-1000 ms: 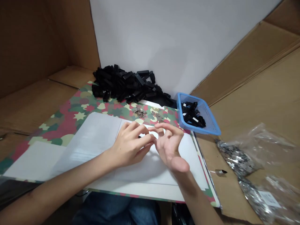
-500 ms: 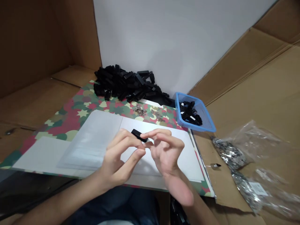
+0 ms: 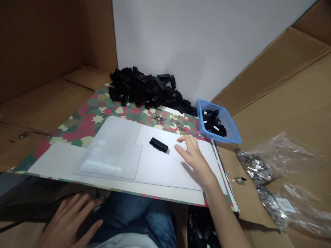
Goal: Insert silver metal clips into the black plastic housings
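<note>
A small black plastic piece (image 3: pixel 158 145) lies alone on the white sheet (image 3: pixel 165 167) in the middle of the board. My right hand (image 3: pixel 192 154) rests flat on the sheet just right of it, fingers stretched out, holding nothing. My left hand (image 3: pixel 69 220) is down below the board's near edge, over my lap, with its fingers spread and nothing in them.
A heap of black plastic pieces (image 3: pixel 144 89) lies at the back of the camouflage-patterned board (image 3: pixel 85 120). Two little piles of metal bits (image 3: pixel 168 120) sit before it. A blue basket (image 3: pixel 227 129) holds black pieces at right. Clear bags of metal parts (image 3: pixel 261 168) lie on cardboard.
Both hands held the black piece together above the sheet. Now it lies on the sheet, the left hand has dropped to my lap and the right hand lies flat beside the piece.
</note>
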`<state>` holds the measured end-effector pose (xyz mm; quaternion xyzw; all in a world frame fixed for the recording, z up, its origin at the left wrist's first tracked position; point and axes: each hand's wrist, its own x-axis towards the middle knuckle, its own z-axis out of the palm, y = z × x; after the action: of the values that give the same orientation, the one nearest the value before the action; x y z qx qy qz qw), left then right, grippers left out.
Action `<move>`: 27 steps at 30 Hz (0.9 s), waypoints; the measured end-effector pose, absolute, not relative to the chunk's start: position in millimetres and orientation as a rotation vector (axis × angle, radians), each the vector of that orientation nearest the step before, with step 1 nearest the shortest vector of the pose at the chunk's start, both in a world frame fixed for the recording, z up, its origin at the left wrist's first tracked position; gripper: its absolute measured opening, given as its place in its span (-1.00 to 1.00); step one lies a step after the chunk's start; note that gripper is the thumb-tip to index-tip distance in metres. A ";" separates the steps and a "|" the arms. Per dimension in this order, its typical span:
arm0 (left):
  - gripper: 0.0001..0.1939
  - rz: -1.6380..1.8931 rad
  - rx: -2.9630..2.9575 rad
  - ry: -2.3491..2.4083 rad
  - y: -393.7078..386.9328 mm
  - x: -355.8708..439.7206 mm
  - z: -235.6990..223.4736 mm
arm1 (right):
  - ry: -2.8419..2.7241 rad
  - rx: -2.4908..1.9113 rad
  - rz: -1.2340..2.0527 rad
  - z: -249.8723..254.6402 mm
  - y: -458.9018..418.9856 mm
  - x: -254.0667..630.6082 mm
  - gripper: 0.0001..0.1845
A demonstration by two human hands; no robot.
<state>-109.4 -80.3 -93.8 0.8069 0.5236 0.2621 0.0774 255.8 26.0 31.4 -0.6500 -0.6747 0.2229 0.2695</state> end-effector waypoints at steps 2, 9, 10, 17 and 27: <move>-0.69 0.716 2.327 1.574 -87.4 -120.3 -108.9 | -1.972 -1.878 0.531 25.5 29.4 252.1 -0.86; -0.67 0.684 2.352 1.208 -78.2 -73.3 -61.9 | -2.302 -1.825 0.263 14.3 34.3 233.0 -0.87; -0.68 0.707 2.373 1.154 -73.3 -61.0 -50.2 | -2.323 -1.763 0.259 17.7 30.8 231.1 -0.85; -0.62 1.250 2.496 1.298 -22.1 -4.0 -2.8 | -2.396 -1.320 0.549 54.9 -9.2 217.2 -0.70; -0.72 0.521 1.470 0.841 -4.9 -7.3 23.1 | -2.041 -1.165 0.988 46.3 -25.9 238.0 -0.57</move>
<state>-7.3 -4.9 23.1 0.6425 0.3678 0.2277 0.6325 238.0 -25.9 46.3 -0.4372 -0.7657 0.3706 0.2920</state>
